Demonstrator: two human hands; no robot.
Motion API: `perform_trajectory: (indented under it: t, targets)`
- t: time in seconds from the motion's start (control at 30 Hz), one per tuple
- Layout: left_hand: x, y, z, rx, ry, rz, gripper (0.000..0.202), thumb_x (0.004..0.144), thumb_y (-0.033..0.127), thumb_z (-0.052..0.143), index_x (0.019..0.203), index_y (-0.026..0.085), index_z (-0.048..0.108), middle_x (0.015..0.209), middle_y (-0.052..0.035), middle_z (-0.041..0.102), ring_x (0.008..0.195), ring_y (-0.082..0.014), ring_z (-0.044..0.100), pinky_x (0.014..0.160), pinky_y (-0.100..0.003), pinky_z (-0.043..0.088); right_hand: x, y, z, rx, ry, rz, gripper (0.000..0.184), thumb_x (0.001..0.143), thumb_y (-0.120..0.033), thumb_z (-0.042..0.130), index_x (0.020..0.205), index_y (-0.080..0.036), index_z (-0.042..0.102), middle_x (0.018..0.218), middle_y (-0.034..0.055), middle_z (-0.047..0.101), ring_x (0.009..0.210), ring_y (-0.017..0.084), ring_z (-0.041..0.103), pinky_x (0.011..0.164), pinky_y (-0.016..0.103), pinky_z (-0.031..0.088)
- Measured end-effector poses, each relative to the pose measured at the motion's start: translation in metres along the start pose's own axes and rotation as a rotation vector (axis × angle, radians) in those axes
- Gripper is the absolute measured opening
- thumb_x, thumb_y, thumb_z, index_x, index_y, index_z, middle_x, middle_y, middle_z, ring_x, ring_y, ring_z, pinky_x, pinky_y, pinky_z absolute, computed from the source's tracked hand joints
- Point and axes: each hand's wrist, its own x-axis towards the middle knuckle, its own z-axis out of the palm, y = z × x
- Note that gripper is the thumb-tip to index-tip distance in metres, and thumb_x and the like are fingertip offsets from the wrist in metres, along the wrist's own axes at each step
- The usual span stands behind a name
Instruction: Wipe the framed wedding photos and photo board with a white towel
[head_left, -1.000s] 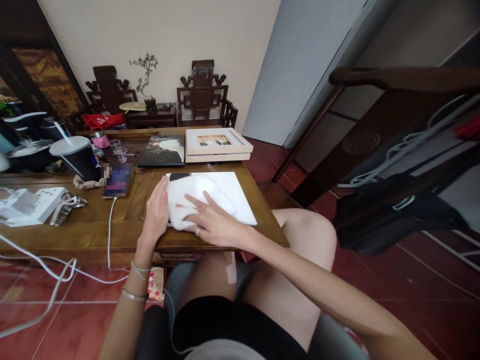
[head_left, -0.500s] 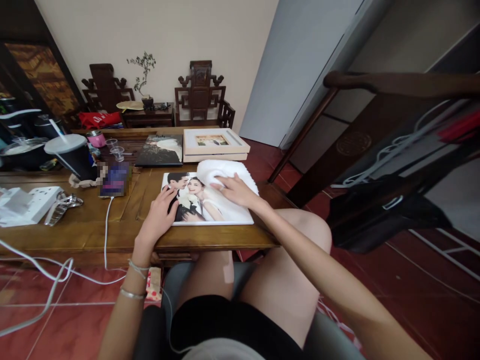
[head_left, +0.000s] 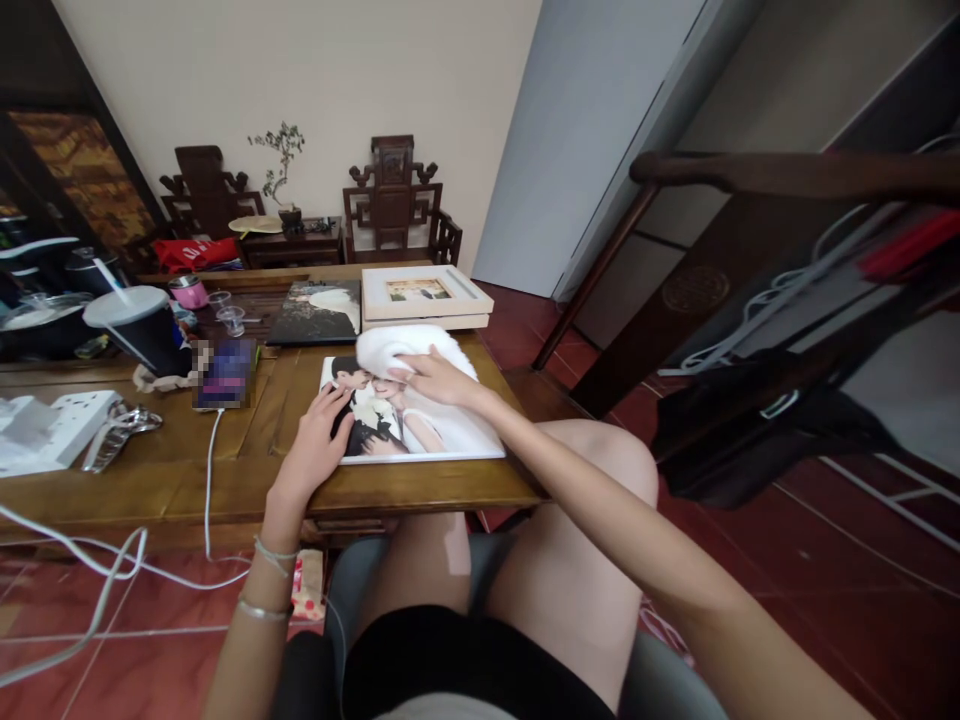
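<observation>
A large printed photo panel (head_left: 450, 432) of two people lies flat at the near edge of the wooden table (head_left: 172, 460). My left hand (head_left: 315, 448) rests flat on the panel's left edge, fingers stretched out. My right hand (head_left: 435, 377) presses a bunched white cloth (head_left: 390, 348) onto the panel's upper middle, fingers laid over the cloth.
Behind the panel lie a dark photo print (head_left: 319, 310) and a stack of white framed pictures (head_left: 424, 292). To the left are a phone (head_left: 223, 372) on a white cable, a lidded black cup (head_left: 139, 325) with straw, a white power strip (head_left: 64, 428) and keys (head_left: 112, 432). My bare knees are under the table edge.
The cloth went from the panel's near left, where it covered the picture, to the far right and now sits at the upper middle. My left hand stayed on the left edge.
</observation>
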Motion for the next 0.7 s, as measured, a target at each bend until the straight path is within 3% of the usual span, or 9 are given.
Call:
perform_trajectory:
  t: [0.1, 0.2, 0.3, 0.4, 0.5, 0.6, 0.7]
  targets:
    - [0.000, -0.001, 0.001, -0.001, 0.013, -0.009, 0.045, 0.098, 0.032, 0.044, 0.133, 0.011, 0.061, 0.145, -0.0170, 0.057, 0.144, -0.0291, 0.042, 0.121, -0.053, 0.031, -0.034, 0.012, -0.006, -0.164, 0.037, 0.068, 0.041, 0.102, -0.027, 0.037, 0.131, -0.014, 0.063, 0.144, 0.0170, 0.058, 0.140, 0.036, 0.044, 0.116, 0.069, 0.013]
    - [-0.001, 0.000, 0.002, -0.005, 0.018, -0.022, 0.042, 0.097, 0.031, 0.045, 0.131, 0.015, 0.062, 0.145, -0.0147, 0.057, 0.144, -0.0287, 0.042, 0.120, -0.054, 0.032, -0.079, -0.003, -0.001, -0.273, -0.017, 0.042, 0.040, 0.097, -0.018, 0.042, 0.131, -0.014, 0.063, 0.146, 0.0188, 0.055, 0.152, 0.039, 0.018, 0.113, 0.074, 0.019]
    - [-0.001, 0.003, 0.001, -0.006, 0.008, -0.043, 0.042, 0.098, 0.032, 0.045, 0.131, 0.015, 0.062, 0.146, -0.0151, 0.056, 0.145, -0.0293, 0.041, 0.120, -0.055, 0.032, -0.124, -0.033, 0.007, -0.259, -0.055, -0.039, 0.037, 0.093, -0.014, 0.045, 0.118, -0.019, 0.071, 0.155, 0.0133, 0.046, 0.153, 0.039, 0.013, 0.114, 0.075, 0.019]
    - [-0.002, 0.005, 0.000, -0.008, -0.001, -0.045, 0.041, 0.098, 0.031, 0.044, 0.132, 0.016, 0.061, 0.147, -0.0142, 0.055, 0.146, -0.0290, 0.040, 0.119, -0.056, 0.032, -0.148, -0.051, 0.008, -0.201, -0.109, -0.167, 0.033, 0.089, -0.010, 0.048, 0.107, -0.021, 0.073, 0.155, 0.0100, 0.046, 0.153, 0.036, 0.015, 0.117, 0.073, 0.017]
    - [-0.002, 0.006, -0.001, -0.011, -0.018, -0.043, 0.042, 0.098, 0.031, 0.044, 0.134, 0.016, 0.060, 0.148, -0.0140, 0.054, 0.146, -0.0287, 0.038, 0.119, -0.056, 0.032, -0.136, -0.044, 0.003, -0.140, -0.149, -0.236, 0.032, 0.090, -0.011, 0.048, 0.109, -0.020, 0.072, 0.147, 0.0142, 0.055, 0.152, 0.034, 0.020, 0.117, 0.070, 0.018]
    - [-0.002, 0.004, -0.001, -0.006, -0.029, -0.044, 0.042, 0.098, 0.031, 0.044, 0.134, 0.016, 0.060, 0.149, -0.0141, 0.053, 0.147, -0.0290, 0.037, 0.119, -0.057, 0.031, -0.096, -0.020, -0.002, -0.141, -0.132, -0.221, 0.035, 0.095, -0.015, 0.045, 0.119, -0.018, 0.069, 0.136, 0.0149, 0.064, 0.151, 0.033, 0.023, 0.117, 0.069, 0.018]
    - [-0.002, 0.003, -0.002, -0.001, -0.030, -0.044, 0.041, 0.098, 0.031, 0.045, 0.133, 0.016, 0.060, 0.149, -0.0141, 0.053, 0.147, -0.0288, 0.037, 0.119, -0.057, 0.031, -0.049, 0.004, -0.006, -0.215, -0.085, -0.138, 0.037, 0.100, -0.022, 0.042, 0.129, -0.018, 0.065, 0.143, 0.0150, 0.058, 0.150, 0.035, 0.025, 0.116, 0.071, 0.017]
